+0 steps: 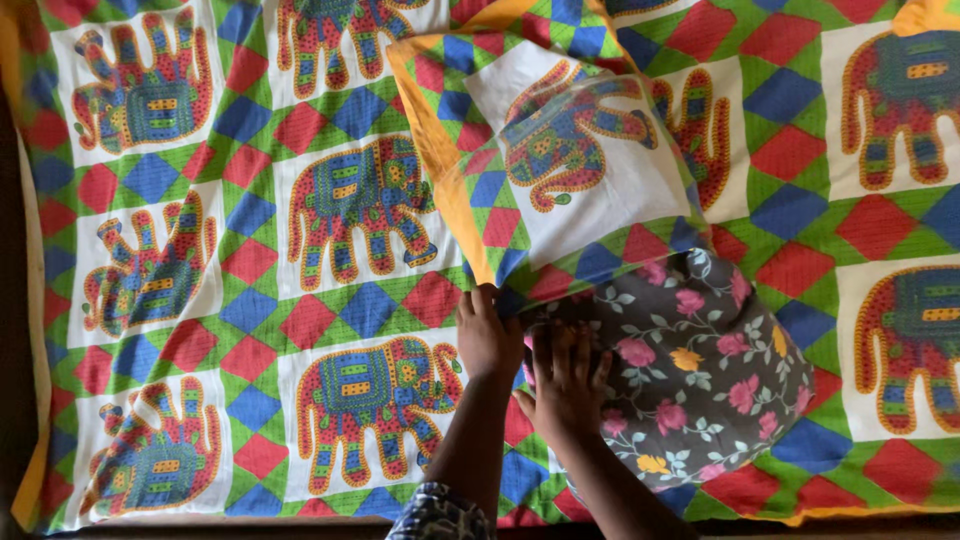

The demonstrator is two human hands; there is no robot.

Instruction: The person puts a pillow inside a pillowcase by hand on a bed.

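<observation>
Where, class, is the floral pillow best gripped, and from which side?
Grip the floral pillow at its exposed rounded lower end, coming from the near edge of the bed. Its upper end is tucked inside the elephant-patterned pillowcase, where the left hand and right hand work.

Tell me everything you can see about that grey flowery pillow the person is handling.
The pillow is plump and soft-looking, covered in dark grey fabric printed with pink and yellow flowers and pale leaves. It lies on the patchwork elephant bedspread, its upper end tucked into the open mouth of a matching elephant-patterned pillowcase with an orange border. The left hand grips the pillowcase edge where it meets the pillow; the right hand presses on the pillow's left end.
</observation>
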